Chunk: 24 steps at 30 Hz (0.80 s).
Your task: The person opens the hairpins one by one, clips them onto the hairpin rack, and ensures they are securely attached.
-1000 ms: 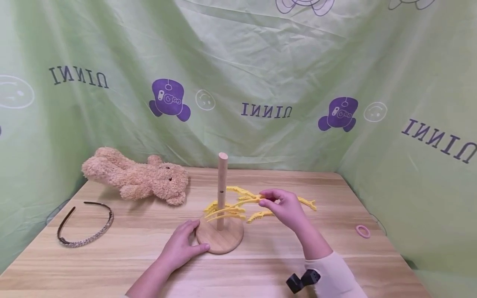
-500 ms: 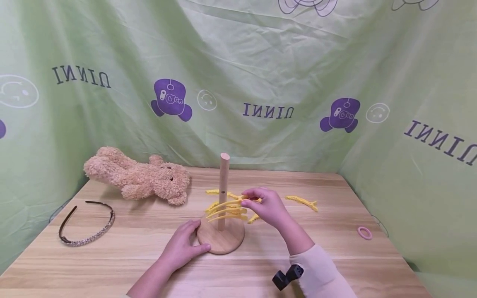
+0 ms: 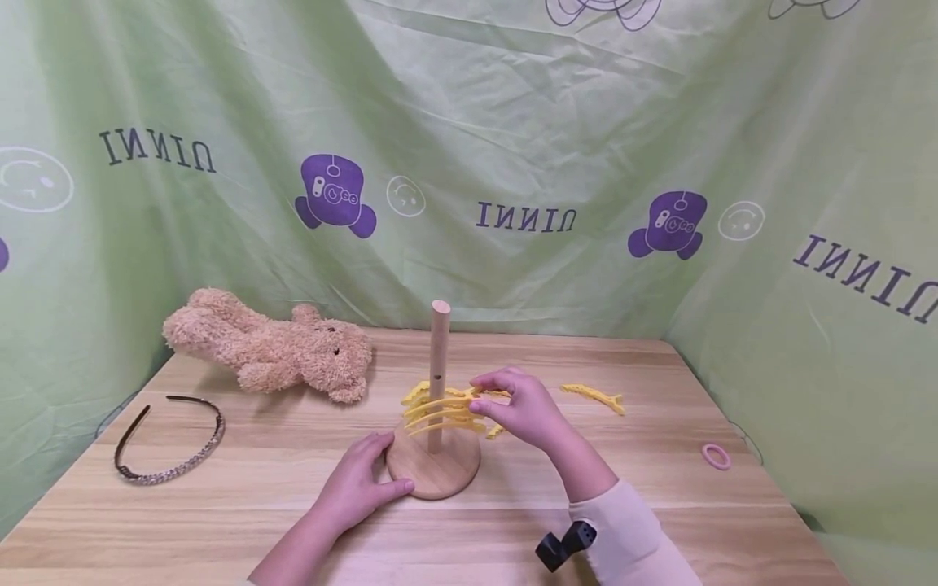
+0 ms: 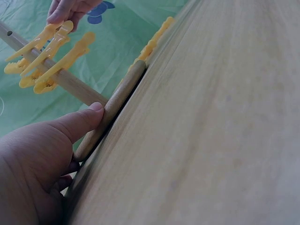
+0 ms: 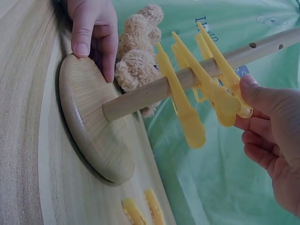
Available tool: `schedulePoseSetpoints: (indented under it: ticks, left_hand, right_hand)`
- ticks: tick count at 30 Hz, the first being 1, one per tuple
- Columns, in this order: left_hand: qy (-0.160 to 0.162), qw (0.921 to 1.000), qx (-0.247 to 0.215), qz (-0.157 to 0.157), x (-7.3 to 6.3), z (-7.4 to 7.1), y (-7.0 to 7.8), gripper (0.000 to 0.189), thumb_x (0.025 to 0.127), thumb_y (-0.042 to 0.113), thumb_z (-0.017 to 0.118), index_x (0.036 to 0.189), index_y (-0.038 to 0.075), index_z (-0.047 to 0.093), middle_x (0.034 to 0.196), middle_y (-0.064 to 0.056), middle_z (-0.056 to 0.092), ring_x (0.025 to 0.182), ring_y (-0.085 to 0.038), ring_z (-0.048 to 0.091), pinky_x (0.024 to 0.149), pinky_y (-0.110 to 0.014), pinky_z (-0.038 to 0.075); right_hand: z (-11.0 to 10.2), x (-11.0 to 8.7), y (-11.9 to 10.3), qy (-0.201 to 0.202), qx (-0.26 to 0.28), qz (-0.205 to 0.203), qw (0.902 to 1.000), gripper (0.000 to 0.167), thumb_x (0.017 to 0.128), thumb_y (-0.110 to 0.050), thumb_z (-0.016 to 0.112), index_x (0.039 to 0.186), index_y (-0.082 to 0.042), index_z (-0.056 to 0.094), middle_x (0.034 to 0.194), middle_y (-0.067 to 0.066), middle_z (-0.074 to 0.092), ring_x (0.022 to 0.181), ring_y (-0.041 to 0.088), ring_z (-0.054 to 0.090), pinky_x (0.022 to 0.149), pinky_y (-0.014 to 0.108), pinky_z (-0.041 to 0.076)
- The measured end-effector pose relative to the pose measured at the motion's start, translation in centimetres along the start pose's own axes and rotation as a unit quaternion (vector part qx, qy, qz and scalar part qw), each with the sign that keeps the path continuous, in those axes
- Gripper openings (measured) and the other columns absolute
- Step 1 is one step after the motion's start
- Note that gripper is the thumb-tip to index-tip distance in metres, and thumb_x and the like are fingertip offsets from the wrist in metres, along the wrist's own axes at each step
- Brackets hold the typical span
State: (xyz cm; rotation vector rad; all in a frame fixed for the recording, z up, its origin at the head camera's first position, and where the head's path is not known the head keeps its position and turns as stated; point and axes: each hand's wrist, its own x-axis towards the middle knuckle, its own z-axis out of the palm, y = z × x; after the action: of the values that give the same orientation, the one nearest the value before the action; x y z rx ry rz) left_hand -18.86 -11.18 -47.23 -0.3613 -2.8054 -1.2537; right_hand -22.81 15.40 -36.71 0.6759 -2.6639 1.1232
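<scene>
Your left hand [image 3: 357, 482] holds the round pale-wood base [image 3: 438, 478] between spread thumb and fingers, probably steadying the upright wooden rod [image 3: 440, 346]. Your right hand [image 3: 522, 408] pinches the handle of the topmost yellow plastic clip [image 5: 217, 54], which straddles the rod above two matching clips [image 5: 190, 123].

Green cloth [image 3: 454, 277], far side and walls: dark capitals, "INNIU", letters flipped. Three showings: left word [image 3: 157, 151], middle word [image 3: 526, 218], right word [image 3: 868, 275], last letter at view's edge. Purple figures [image 3: 333, 195]: small white marks, illegible. Right wrist view: lettering [image 5: 206, 28] on same cloth, fragment only.
</scene>
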Motion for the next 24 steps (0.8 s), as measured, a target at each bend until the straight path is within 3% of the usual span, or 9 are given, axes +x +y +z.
schedulePoseSetpoints:
  ticks: [5, 12, 24]
  left_hand:
    - [-0.001, 1.0000, -0.002, 0.000, 0.0, 0.0, 0.1, 0.086, 0.072, 0.042, 0.084, 0.136, -0.005, 0.052, 0.142, -0.028, 0.049, 0.137, -0.047, 0.039, 0.115, -0.061, 0.030]
    - [-0.002, 1.0000, -0.004, 0.001, 0.1, -0.1, 0.2, 0.086, 0.072, 0.042, 0.084, 0.137, -0.005, 0.051, 0.142, -0.029, 0.049, 0.137, -0.048, 0.039, 0.115, -0.061, 0.030]
    - [-0.005, 1.0000, 0.000, 0.000, 0.0, -0.1, 0.0, 0.087, 0.073, 0.043, 0.084, 0.137, -0.005, 0.051, 0.142, -0.028, 0.049, 0.137, -0.047, 0.039, 0.115, -0.061, 0.030]
  right_hand:
    - [-0.2, -0.3, 0.1, -0.004, 0.012, 0.002, 0.9999, 0.036, 0.083, -0.023, 0.079, 0.114, -0.007, 0.071, 0.110, 0.007, 0.070, 0.109, 0.025, 0.063, 0.098, 0.053, 0.051]
    - [-1.2, -1.1, 0.9, -0.006, 0.026, 0.029, 0.9992, 0.044, 0.087, -0.029, 0.074, 0.126, -0.011, 0.065, 0.127, 0.006, 0.067, 0.124, 0.028, 0.057, 0.106, 0.055, 0.045]
    - [-2.3, -3.2, 6.5, 0.030, -0.001, 0.108, 0.9937, 0.043, 0.089, -0.027, 0.072, 0.127, -0.008, 0.064, 0.128, 0.011, 0.065, 0.119, 0.031, 0.059, 0.103, 0.052, 0.047]
